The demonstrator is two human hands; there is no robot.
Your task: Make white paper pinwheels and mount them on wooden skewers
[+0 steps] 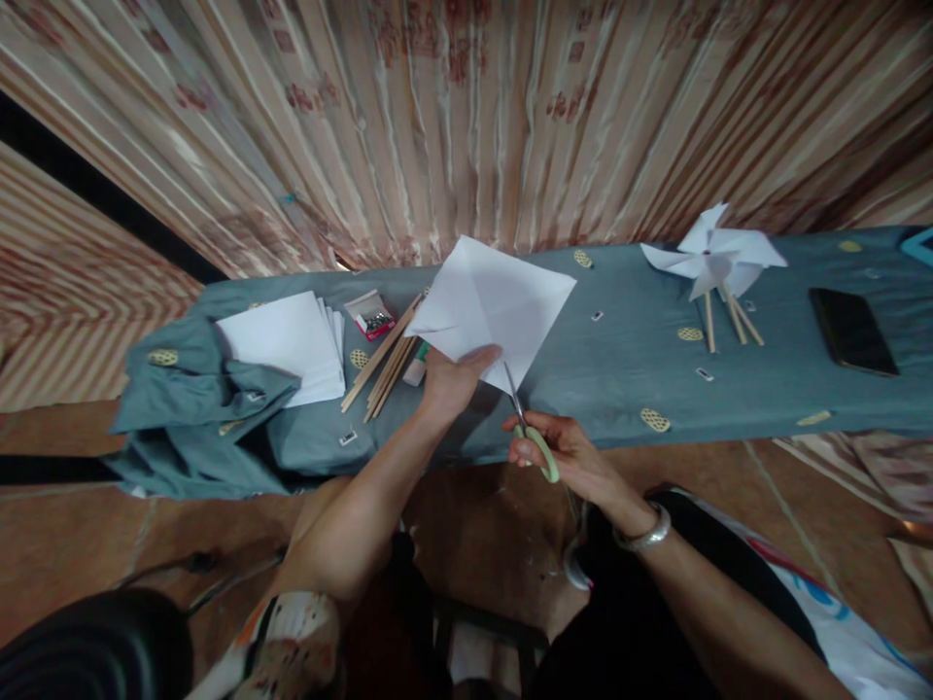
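Note:
A square sheet of white paper [502, 292] with crease lines is raised over the cloth-covered table. Its left corner carries a slit. My left hand [453, 379] grips the sheet near its lower left edge, thumb on top and the other fingers hidden beneath. Around the green handles of a pair of scissors [541, 452] my right hand [558, 447] is closed. The blades reach into the paper's near corner, along a crease.
Left of the paper lie a stack of white paper [281, 340], a small open box [371, 316] of metal pins and several wooden sticks [386, 374]. Paper pinwheels [710, 255] on sticks and a black phone [852, 331] rest to the right on the green cloth [619, 340].

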